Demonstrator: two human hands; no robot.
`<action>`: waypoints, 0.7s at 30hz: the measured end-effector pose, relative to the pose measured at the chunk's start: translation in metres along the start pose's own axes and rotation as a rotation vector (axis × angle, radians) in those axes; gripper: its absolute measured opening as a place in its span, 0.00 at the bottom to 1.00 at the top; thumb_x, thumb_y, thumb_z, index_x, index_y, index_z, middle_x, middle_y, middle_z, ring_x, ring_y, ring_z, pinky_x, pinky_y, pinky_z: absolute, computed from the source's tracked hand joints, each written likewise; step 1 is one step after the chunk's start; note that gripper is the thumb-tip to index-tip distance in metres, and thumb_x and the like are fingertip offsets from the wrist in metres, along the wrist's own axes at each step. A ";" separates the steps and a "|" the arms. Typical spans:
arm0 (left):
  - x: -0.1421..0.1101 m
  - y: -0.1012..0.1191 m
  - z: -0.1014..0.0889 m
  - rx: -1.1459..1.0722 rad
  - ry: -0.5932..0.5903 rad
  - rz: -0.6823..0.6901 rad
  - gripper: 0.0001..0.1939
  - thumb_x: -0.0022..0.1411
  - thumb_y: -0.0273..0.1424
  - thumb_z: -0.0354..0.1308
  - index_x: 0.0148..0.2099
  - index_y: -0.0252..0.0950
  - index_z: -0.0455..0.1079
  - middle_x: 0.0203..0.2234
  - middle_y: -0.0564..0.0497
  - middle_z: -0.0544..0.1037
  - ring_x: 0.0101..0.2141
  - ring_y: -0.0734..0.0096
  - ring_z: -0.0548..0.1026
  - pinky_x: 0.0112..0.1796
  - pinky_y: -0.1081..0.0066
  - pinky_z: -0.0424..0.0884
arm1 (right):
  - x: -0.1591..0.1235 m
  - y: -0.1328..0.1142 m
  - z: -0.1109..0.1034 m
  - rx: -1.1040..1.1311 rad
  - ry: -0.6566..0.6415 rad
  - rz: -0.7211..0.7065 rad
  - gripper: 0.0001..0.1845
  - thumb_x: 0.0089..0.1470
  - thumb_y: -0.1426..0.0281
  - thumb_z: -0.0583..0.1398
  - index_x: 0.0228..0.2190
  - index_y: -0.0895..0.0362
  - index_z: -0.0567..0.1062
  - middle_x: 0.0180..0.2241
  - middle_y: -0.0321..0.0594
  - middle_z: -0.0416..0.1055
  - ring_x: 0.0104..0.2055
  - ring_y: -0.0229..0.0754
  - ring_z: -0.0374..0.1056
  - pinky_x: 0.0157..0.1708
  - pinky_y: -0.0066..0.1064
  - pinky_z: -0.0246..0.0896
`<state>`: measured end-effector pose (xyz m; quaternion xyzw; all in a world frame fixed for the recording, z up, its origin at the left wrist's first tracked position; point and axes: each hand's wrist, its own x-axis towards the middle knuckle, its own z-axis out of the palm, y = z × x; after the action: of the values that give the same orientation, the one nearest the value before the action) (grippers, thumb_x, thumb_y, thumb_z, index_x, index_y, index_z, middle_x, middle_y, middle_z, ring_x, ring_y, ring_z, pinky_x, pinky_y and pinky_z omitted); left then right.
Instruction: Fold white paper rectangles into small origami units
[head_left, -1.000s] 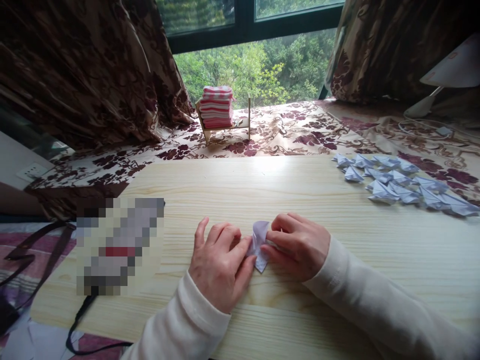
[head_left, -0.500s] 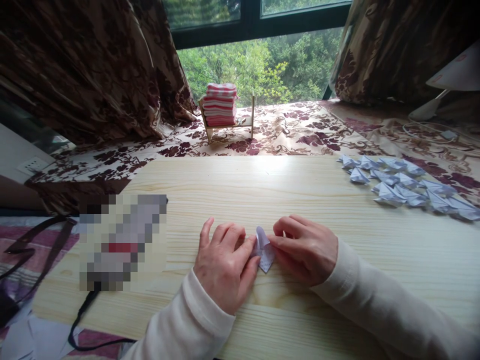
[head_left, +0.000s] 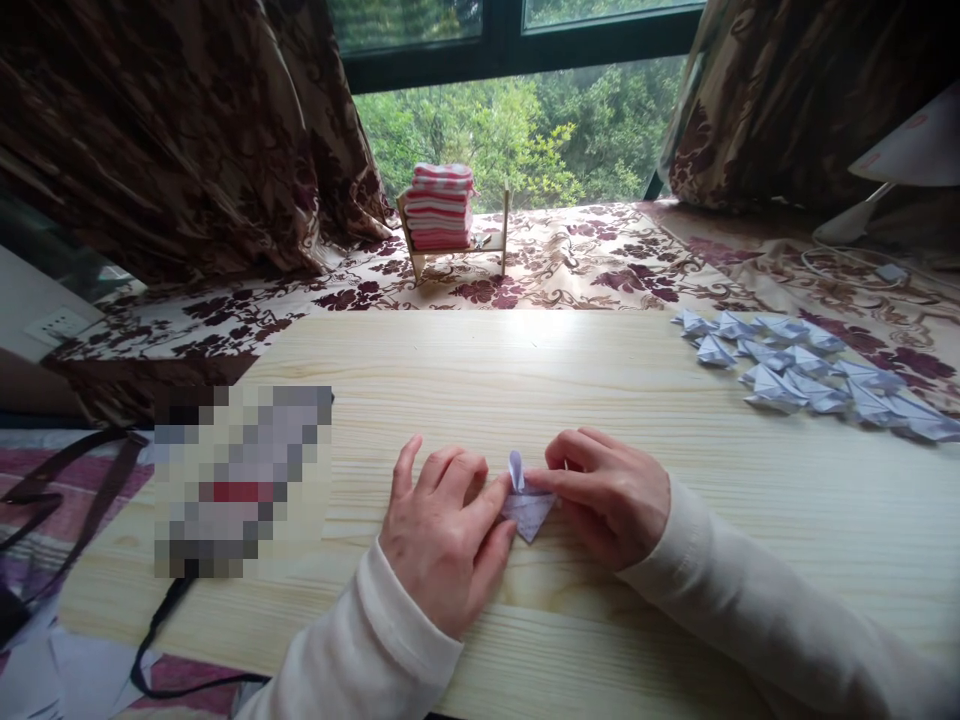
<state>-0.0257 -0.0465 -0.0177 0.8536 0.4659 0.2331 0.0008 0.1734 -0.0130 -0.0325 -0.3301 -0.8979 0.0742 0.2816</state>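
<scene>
A small piece of folded white paper (head_left: 531, 515) lies on the pale wooden table, its pointed end toward me and a narrow flap standing up at its far side. My left hand (head_left: 446, 540) pinches its left edge between thumb and index finger, the other fingers spread on the tabletop. From the right, my right hand (head_left: 611, 495) presses its index finger at the base of the upright flap; the remaining fingers are curled, and its thumb is mostly hidden. Several folded white paper shapes (head_left: 780, 385) sit in rows at the table's far right.
A blurred-out device (head_left: 240, 480) with a black strap rests on the wooden table (head_left: 420, 370) at left. Loose white sheets (head_left: 82, 670) lie low at the left. Beyond the table, a small rack (head_left: 504, 235) carries folded pink-and-white cloths (head_left: 441, 210); a white lamp (head_left: 907, 145) stands far right.
My right index finger has slid left against the flap, which is now narrower. More of the paper's flat lower part shows. My left hand has barely moved.
</scene>
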 end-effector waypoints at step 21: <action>-0.009 0.011 -0.013 -0.055 0.245 -0.043 0.13 0.56 0.29 0.53 0.44 0.35 0.71 0.38 0.45 0.73 0.42 0.61 0.70 0.53 0.50 0.53 | -0.001 0.004 0.002 0.061 0.037 0.037 0.22 0.43 0.82 0.51 0.39 0.55 0.73 0.31 0.41 0.65 0.31 0.40 0.59 0.29 0.30 0.59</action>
<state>-0.0266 -0.0629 -0.0073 0.8083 0.4739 0.3483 -0.0277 0.1751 -0.0109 -0.0359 -0.3393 -0.8836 0.1004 0.3067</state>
